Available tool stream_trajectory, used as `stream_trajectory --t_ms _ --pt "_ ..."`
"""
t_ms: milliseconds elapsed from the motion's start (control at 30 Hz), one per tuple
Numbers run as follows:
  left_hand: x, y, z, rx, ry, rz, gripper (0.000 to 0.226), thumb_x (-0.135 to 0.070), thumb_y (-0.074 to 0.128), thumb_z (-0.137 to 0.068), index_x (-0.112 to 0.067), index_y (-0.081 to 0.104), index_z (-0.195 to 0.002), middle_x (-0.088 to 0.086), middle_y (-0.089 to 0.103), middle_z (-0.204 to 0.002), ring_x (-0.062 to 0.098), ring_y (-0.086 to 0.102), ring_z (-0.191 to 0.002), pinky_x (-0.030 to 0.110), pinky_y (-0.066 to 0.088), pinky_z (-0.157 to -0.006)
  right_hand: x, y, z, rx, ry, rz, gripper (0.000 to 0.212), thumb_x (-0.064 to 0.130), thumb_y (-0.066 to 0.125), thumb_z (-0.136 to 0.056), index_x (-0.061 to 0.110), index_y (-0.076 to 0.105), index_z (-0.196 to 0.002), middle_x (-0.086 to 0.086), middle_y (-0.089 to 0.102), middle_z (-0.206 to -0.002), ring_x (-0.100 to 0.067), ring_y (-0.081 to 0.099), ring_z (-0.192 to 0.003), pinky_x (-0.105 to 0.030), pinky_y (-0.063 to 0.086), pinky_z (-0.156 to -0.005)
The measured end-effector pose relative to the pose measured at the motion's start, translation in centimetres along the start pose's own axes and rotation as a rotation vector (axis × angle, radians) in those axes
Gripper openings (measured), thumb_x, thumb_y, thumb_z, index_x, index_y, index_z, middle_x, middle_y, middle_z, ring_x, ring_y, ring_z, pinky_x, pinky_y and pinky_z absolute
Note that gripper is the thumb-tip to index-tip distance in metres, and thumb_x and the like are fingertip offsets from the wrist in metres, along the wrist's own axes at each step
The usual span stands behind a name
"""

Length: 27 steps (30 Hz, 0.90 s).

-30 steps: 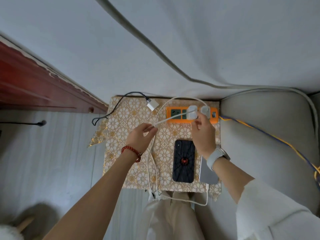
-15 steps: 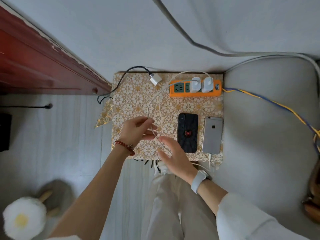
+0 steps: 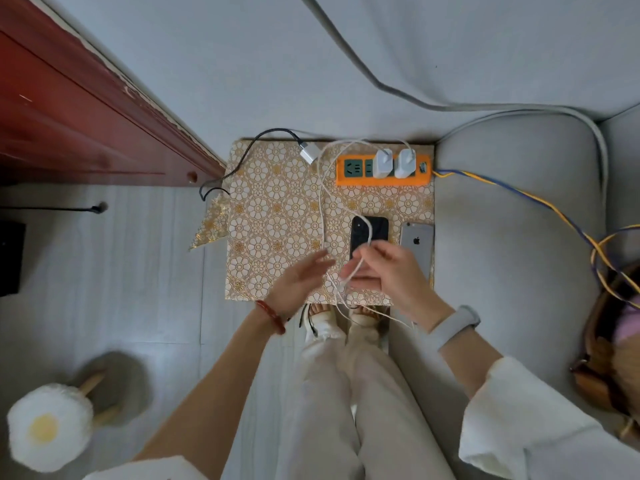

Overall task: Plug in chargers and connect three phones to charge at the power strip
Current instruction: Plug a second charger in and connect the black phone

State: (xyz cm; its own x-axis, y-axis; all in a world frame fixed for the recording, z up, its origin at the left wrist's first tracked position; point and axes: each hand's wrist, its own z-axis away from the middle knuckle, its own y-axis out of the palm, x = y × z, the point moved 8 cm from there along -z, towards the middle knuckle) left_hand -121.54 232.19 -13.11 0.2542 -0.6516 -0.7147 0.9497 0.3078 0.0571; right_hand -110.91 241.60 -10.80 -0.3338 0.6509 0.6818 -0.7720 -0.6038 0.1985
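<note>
A single head-worn wide-angle camera is looking steeply down, fairly near, onto the patterned desk (image 3: 277, 216) and floor (image 3: 104, 271).

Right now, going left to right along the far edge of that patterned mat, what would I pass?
Loose white charger on a black cable → orange power strip's free sockets → first plugged white charger → second plugged white charger → blue and yellow cord.

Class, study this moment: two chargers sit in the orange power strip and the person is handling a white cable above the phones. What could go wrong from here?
1. The white cable loops loosely from the chargers to the right hand; a hard pull might tug a charger out of the power strip.
2. The black phone and silver phone lie near the table edge; a snagging cable could drag one off.
</note>
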Motion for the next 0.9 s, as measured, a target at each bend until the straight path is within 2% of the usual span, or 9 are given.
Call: stream_trajectory --t_ms 100,200,367,433,567,667,767,833,900 --pt "1.5 3.5 1.4 0.105 0.006 -0.122 0.028 -0.002 0.044 -0.090 -0.008 0.055 -0.115 0.006 0.062 -0.113 0.016 0.056 -0.106 0.027 0.046 -0.094 3.2 -0.1 -0.5 0.019 -0.074 -0.173 0.019 0.017 0.044 -0.093 0.004 0.058 -0.088 -0.009 0.074 -0.076 -0.029 0.071 -0.081 -0.031 0.059 -0.067" --pt "1.3 2.7 1.8 0.008 -0.068 0.198 0.025 -0.004 0.037 -0.094 -0.011 0.060 -0.087 0.006 0.068 -0.086 0.019 0.069 -0.083 0.033 0.057 -0.083 4.0 -0.9 -0.7 -0.015 -0.123 -0.201 0.025 0.023 0.040 -0.096 0.007 0.060 -0.098 -0.012 0.072 -0.092 -0.029 0.068 -0.093 -0.032 0.058 -0.077" --pt "-1.7 -1.6 1.6 -0.081 0.048 0.704 0.028 -0.009 0.034 -0.095 -0.011 0.058 -0.080 0.001 0.072 -0.073 0.022 0.071 -0.076 0.033 0.060 -0.068 -2.6 1.5 1.2 0.161 0.040 0.347 0.012 0.022 0.054 -0.088 0.027 0.063 -0.092 -0.015 0.064 -0.111 -0.030 0.060 -0.105 -0.039 0.049 -0.094" --pt "-2.6 -3.0 1.7 -0.113 0.089 0.748 0.028 -0.011 0.034 -0.095 -0.012 0.057 -0.081 -0.001 0.071 -0.070 0.019 0.071 -0.071 0.028 0.059 -0.061 -5.8 2.8 3.0 0.314 0.080 0.538 0.022 0.017 0.048 -0.086 0.030 0.063 -0.076 -0.014 0.065 -0.101 -0.034 0.059 -0.095 -0.049 0.044 -0.091" --pt "-2.3 -6.0 2.1 -0.269 0.098 0.887 0.020 -0.016 0.038 -0.094 -0.015 0.056 -0.084 -0.008 0.059 -0.054 0.007 0.054 -0.045 0.018 0.049 -0.045 -9.2 1.0 4.0 0.309 0.161 0.804 0.021 0.027 0.045 -0.092 0.017 0.061 -0.081 -0.016 0.062 -0.085 -0.015 0.052 -0.067 -0.022 0.040 -0.063" --pt "1.1 -8.3 3.0 -0.569 -0.119 0.628 0.021 -0.010 0.040 -0.090 -0.006 0.059 -0.098 -0.003 0.055 -0.054 0.007 0.047 -0.040 0.018 0.044 -0.041 -7.2 -2.1 3.1 0.118 0.060 0.840 0.024 0.026 0.046 -0.093 0.008 0.061 -0.088 -0.017 0.065 -0.080 -0.021 0.055 -0.058 -0.017 0.039 -0.053" --pt "3.4 -8.5 4.0 -0.670 -0.321 -0.007 0.040 -0.008 0.044 -0.089 -0.003 0.042 -0.129 0.017 0.059 -0.109 0.025 0.060 -0.081 0.035 0.051 -0.075 -3.6 -3.9 2.2 0.025 -0.067 0.844 0.022 0.025 0.051 -0.091 0.011 0.067 -0.086 0.004 0.054 -0.056 -0.012 0.044 -0.048 -0.012 0.032 -0.045" --pt "2.1 -7.0 4.5 -0.708 -0.113 -0.373 0.051 -0.014 0.048 -0.089 -0.008 0.032 -0.137 0.018 0.038 -0.137 0.030 0.047 -0.116 0.038 0.040 -0.095 -2.1 -3.4 1.7 0.053 -0.109 0.882 0.021 0.025 0.053 -0.090 0.013 0.069 -0.086 0.010 0.051 -0.054 -0.003 0.040 -0.043 -0.014 0.030 -0.044" --pt "-0.5 -3.6 4.8 -0.627 0.245 -0.553 0.047 -0.018 0.049 -0.088 -0.008 0.039 -0.133 0.017 0.043 -0.137 0.029 0.041 -0.125 0.040 0.032 -0.103 -1.4 -1.7 1.6 0.129 -0.155 0.916 0.020 0.024 0.054 -0.089 0.012 0.070 -0.086 0.012 0.053 -0.057 0.001 0.047 -0.045 -0.011 0.035 -0.047"
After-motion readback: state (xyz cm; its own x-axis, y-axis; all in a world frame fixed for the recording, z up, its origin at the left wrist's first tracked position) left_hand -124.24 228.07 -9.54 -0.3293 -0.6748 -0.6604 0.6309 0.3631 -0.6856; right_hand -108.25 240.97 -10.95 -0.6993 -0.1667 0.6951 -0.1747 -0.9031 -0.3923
